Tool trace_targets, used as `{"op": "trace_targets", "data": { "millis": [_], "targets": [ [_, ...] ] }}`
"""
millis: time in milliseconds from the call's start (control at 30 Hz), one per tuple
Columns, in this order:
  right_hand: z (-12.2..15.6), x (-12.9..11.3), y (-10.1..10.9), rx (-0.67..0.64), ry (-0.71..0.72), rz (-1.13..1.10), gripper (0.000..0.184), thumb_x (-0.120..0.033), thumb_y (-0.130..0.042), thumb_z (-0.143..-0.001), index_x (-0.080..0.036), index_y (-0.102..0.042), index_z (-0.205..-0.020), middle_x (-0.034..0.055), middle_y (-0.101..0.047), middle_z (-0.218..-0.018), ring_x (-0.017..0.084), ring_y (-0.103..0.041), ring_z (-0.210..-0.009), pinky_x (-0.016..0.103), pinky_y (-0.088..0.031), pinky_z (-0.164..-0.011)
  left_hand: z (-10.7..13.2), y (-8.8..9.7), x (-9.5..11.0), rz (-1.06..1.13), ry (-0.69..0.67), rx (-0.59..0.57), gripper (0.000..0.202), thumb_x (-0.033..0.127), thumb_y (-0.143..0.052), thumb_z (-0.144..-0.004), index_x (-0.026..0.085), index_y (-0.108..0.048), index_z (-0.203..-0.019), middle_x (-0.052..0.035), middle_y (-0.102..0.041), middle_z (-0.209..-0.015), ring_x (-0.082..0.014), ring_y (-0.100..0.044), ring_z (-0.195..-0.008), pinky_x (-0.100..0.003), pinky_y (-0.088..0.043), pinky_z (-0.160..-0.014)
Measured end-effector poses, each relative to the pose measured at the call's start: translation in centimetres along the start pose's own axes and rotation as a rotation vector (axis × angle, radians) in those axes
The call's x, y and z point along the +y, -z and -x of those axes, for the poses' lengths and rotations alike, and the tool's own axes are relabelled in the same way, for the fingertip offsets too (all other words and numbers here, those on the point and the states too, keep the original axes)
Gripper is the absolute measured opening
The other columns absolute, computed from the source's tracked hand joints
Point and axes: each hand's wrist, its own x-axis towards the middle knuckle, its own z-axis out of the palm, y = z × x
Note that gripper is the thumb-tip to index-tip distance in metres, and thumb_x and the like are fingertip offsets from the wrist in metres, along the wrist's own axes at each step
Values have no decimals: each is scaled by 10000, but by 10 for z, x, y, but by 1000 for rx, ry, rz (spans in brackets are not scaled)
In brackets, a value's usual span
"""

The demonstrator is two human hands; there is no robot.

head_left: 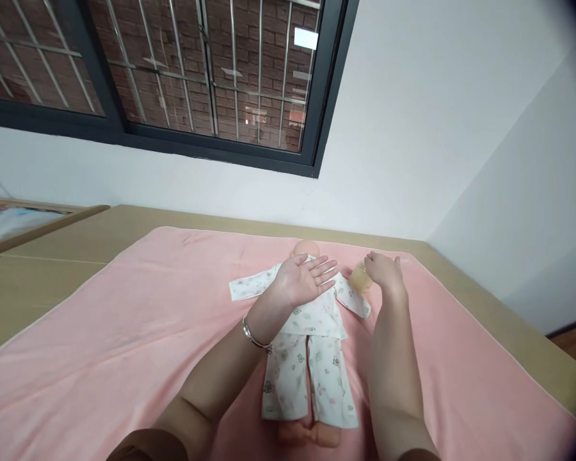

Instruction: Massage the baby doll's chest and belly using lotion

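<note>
A baby doll [318,317] lies on its back on a pink blanket [173,307], dressed in a white long-sleeved top and trousers with a small print. Its feet show below the trouser legs, and part of the head shows at the far end. Over the doll's upper body, my left hand [303,280] is open, palm up, fingers spread, with a silver bangle on the wrist. To its right, my right hand [385,270] has its fingers curled at a small see-through yellowish bottle [360,279], tilted near the doll's sleeve. The grip is partly hidden.
The blanket covers a tan flat surface [72,243] that runs along a white wall [388,128]. A dark-framed window [312,160] with metal bars outside is above it. At the far left, a wooden-edged compartment [24,221] holds pale, unclear items.
</note>
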Motion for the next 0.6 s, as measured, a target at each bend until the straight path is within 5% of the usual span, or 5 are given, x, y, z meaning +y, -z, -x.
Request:
{"op": "trace_targets", "data": {
  "millis": [267, 400, 500, 600],
  "targets": [
    [5, 3, -1, -10, -8, -71, 487, -206, -241, -946, -166, -591, -1282, 127, -486, -1469, 282, -462, -1340, 601, -81, -1173, 10, -5, -3, -11, -4, 3, 463, 363, -309, -966, 156, -507, -1331, -137, -551, -1402, -239, -571, -1252, -383, -477, -1000],
    [22, -7, 7, -8, -21, -205, 551, -339, -304, -957, -120, -423, -1449, 148, -315, -1570, 289, -287, -1458, 522, -204, -1182, 4, -5, -7, -13, -1, 65, 483, 377, -329, -956, 141, -495, -1344, -145, -548, -1398, -247, -555, -1267, -379, -470, -1021],
    [51, -33, 19, 120, 147, -468, 584, -419, -314, -972, -136, -384, -1479, 128, -384, -1539, 244, -355, -1430, 415, -290, -1170, 9, -11, -12, 2, 39, 53, 503, 388, -330, -956, 115, -477, -1353, -171, -538, -1390, -262, -563, -1256, -381, -478, -1022],
    [86, -66, 30, 185, 428, -538, 579, -460, -253, -1005, -161, -372, -1487, 109, -375, -1547, 218, -309, -1455, 447, -205, -1209, 25, -21, -15, -18, 49, -34, 521, 418, -291, -973, 117, -464, -1361, -175, -562, -1352, -270, -566, -1250, -411, -471, -1043]
  ]
}}
